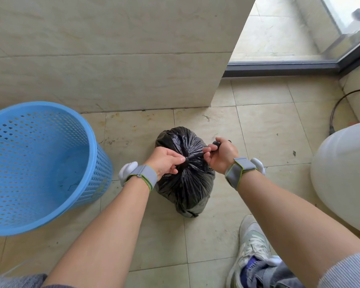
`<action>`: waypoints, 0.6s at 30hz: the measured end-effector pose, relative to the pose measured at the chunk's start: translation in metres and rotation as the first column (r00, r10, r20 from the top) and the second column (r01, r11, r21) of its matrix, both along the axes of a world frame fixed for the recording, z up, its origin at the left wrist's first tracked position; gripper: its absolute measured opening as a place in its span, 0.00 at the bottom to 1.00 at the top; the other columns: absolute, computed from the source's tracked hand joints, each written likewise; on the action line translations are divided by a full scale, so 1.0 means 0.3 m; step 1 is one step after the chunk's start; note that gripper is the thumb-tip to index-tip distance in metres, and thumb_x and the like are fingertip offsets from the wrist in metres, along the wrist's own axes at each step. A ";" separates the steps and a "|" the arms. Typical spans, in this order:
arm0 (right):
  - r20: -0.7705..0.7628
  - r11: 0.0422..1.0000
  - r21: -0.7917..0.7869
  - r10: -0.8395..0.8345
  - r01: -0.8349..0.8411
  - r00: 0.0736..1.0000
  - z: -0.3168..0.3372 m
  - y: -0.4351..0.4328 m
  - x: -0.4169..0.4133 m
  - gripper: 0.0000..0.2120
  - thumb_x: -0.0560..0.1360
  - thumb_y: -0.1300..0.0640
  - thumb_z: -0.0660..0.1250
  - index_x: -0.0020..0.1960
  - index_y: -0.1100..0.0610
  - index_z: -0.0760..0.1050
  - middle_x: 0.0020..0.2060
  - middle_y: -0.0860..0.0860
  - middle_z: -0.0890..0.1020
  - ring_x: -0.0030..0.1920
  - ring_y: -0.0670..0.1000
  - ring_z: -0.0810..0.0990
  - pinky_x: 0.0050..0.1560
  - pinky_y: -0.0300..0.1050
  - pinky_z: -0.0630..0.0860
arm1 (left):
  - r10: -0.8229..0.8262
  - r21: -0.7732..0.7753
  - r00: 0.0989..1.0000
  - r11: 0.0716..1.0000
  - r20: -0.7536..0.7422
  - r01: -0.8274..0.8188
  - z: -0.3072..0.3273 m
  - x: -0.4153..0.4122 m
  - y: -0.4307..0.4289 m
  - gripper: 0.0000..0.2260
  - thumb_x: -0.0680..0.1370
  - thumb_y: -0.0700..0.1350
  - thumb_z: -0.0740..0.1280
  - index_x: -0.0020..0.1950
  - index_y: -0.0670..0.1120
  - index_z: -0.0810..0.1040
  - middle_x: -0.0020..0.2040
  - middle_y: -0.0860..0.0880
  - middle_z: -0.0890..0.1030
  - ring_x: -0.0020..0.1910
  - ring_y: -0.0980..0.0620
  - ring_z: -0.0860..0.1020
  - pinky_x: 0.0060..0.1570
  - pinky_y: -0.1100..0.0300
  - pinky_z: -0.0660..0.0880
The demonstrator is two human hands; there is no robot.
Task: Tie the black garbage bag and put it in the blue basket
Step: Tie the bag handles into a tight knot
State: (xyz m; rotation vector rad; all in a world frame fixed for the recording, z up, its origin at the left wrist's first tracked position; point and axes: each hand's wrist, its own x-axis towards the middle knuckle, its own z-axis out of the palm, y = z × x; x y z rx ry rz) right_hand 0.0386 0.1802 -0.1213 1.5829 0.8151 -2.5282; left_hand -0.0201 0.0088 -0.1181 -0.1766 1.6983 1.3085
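Observation:
A full black garbage bag (187, 183) stands on the tiled floor in the middle of the view, its top gathered into a bunch. My left hand (166, 161) pinches the gathered neck from the left. My right hand (221, 153) grips a twisted end of the bag's plastic on the right side of the neck. The blue basket (50, 204), a perforated plastic bin with nothing inside, stands on the floor to the left of the bag, about a hand's width from my left wrist. Both wrists wear grey straps with white devices.
A tiled wall corner (220, 90) rises just behind the bag. A large white plastic container (345, 179) stands at the right, with a black cable (337, 109) behind it. My shoe (252, 244) rests on the floor at the lower right. A glass door frame (283, 67) runs at the back.

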 end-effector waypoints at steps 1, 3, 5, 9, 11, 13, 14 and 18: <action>0.014 1.000 0.009 -0.009 0.009 1.000 -0.010 0.004 0.000 0.16 0.80 0.54 0.51 0.35 0.55 0.58 0.18 0.49 0.64 0.24 0.49 0.66 0.20 0.34 0.65 | -0.014 -0.030 0.999 0.999 -0.031 0.013 -0.010 0.003 -0.007 0.06 0.73 0.35 0.71 0.36 0.41 0.79 0.31 0.47 0.71 0.27 0.53 0.67 0.23 0.65 0.73; 0.043 0.999 0.028 -0.025 0.024 0.999 -0.032 0.009 0.001 0.13 0.80 0.54 0.52 0.37 0.55 0.58 0.18 0.49 0.64 0.22 0.49 0.65 0.19 0.35 0.64 | -0.044 -0.094 0.995 0.995 -0.090 0.035 -0.033 0.004 -0.019 0.06 0.73 0.36 0.71 0.35 0.43 0.80 0.30 0.48 0.72 0.26 0.53 0.67 0.27 0.61 0.72; 0.066 0.998 0.047 -0.032 0.029 0.997 -0.048 0.013 0.005 0.12 0.80 0.55 0.52 0.38 0.55 0.58 0.18 0.49 0.63 0.20 0.49 0.65 0.19 0.35 0.62 | -0.062 -0.142 0.991 0.989 -0.122 0.045 -0.048 0.007 -0.028 0.07 0.72 0.37 0.71 0.34 0.44 0.80 0.29 0.49 0.73 0.26 0.52 0.67 0.30 0.60 0.70; 0.111 0.994 0.102 -0.040 0.028 0.993 -0.058 0.016 0.010 0.11 0.79 0.56 0.52 0.38 0.55 0.57 0.18 0.49 0.61 0.18 0.49 0.63 0.19 0.34 0.60 | -0.054 -0.186 0.989 0.982 -0.136 0.028 -0.065 0.017 -0.047 0.08 0.73 0.38 0.71 0.34 0.45 0.79 0.30 0.49 0.72 0.28 0.52 0.67 0.27 0.62 0.67; 0.122 0.993 0.113 -0.057 0.043 0.991 -0.063 0.020 0.011 0.11 0.79 0.57 0.51 0.38 0.54 0.57 0.17 0.49 0.60 0.17 0.49 0.62 0.19 0.33 0.59 | -0.039 -0.211 0.988 0.977 -0.152 0.007 -0.064 0.019 -0.051 0.09 0.73 0.38 0.70 0.33 0.45 0.78 0.29 0.49 0.71 0.28 0.52 0.67 0.27 0.62 0.66; 0.133 0.992 0.115 -0.067 0.052 0.989 -0.067 0.024 0.011 0.12 0.79 0.57 0.51 0.37 0.55 0.57 0.17 0.49 0.59 0.17 0.48 0.60 0.20 0.33 0.57 | -0.011 -0.220 0.985 0.975 -0.171 -0.027 -0.062 0.019 -0.056 0.09 0.73 0.38 0.70 0.33 0.45 0.78 0.27 0.49 0.70 0.27 0.53 0.66 0.28 0.63 0.65; 0.139 0.992 0.115 -0.069 0.053 0.988 -0.064 0.025 0.012 0.12 0.79 0.57 0.51 0.37 0.55 0.57 0.17 0.49 0.58 0.17 0.48 0.60 0.20 0.33 0.56 | 0.005 -0.222 0.983 0.974 -0.183 -0.047 -0.062 0.020 -0.060 0.09 0.73 0.37 0.70 0.33 0.44 0.78 0.26 0.49 0.70 0.26 0.53 0.66 0.28 0.64 0.65; 0.169 0.985 0.171 -0.049 0.020 0.984 -0.039 0.015 0.015 0.13 0.79 0.56 0.52 0.37 0.54 0.56 0.18 0.48 0.58 0.16 0.47 0.58 0.19 0.32 0.54 | -0.013 -0.261 0.957 0.963 -0.290 -0.066 -0.058 0.031 -0.071 0.04 0.73 0.39 0.71 0.38 0.41 0.82 0.30 0.49 0.75 0.28 0.54 0.70 0.33 0.64 0.66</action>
